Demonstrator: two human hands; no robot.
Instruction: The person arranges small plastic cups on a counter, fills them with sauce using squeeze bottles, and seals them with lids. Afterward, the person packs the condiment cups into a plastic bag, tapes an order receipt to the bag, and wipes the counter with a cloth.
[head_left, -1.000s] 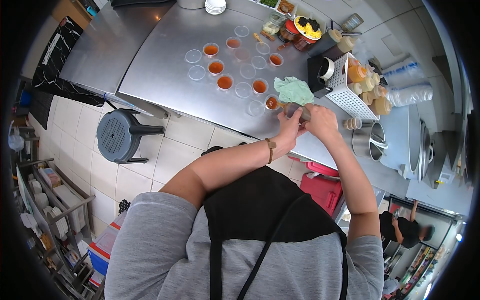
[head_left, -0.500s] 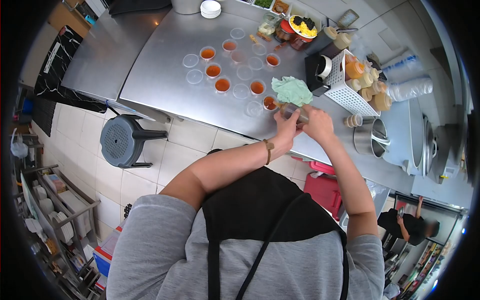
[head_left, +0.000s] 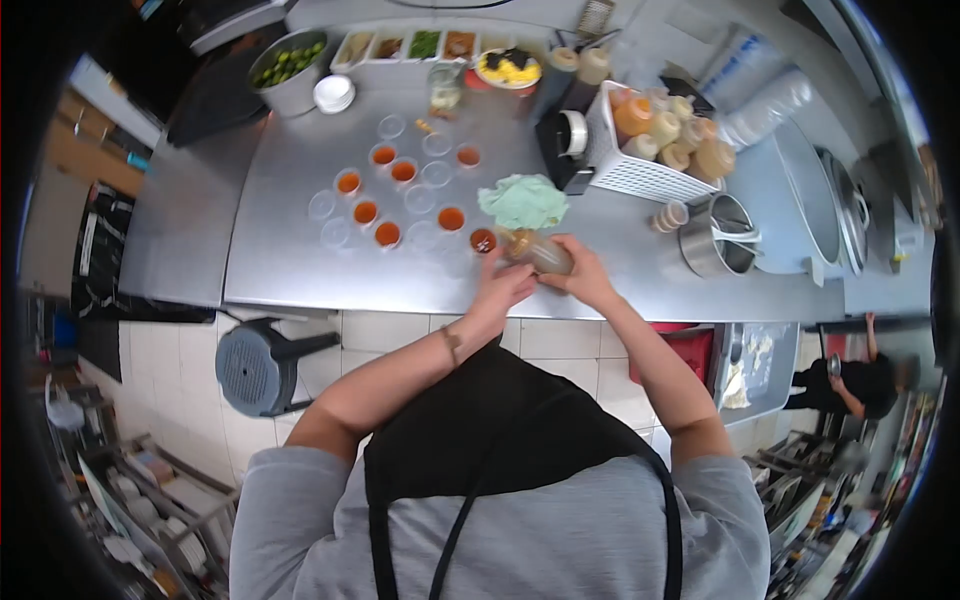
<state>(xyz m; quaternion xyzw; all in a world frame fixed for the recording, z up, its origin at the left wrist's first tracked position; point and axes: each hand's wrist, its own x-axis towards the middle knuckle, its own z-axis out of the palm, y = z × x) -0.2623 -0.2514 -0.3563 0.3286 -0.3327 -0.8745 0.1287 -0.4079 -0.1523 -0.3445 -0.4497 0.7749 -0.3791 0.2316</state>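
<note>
A clear, bottle-like container [head_left: 550, 256] with brownish contents towards its left end lies tilted in my right hand [head_left: 584, 278], whose fingers wrap round its right end. My left hand [head_left: 505, 293] is closed at the container's near side, fingers bent. One left finger reaches the small sauce cup [head_left: 483, 240] holding red-orange sauce with darker bits; whether it grips the cup is unclear. Other small cups of orange sauce [head_left: 387, 234] stand to the left, among clear round lids [head_left: 421, 237]. A crumpled green cloth [head_left: 523, 201] lies just behind the container.
A white basket of squeeze bottles [head_left: 650, 180] and a steel pot [head_left: 716, 250] stand on the right. Condiment trays [head_left: 405, 63] and a pot of green pieces [head_left: 290, 75] line the back. A grey stool [head_left: 262, 366] is below the counter; another person [head_left: 850, 382] stands far right.
The view has turned and tipped upward, bringing the condiment trays into sight. Both hands stay at the clear container beside the same cup.
</note>
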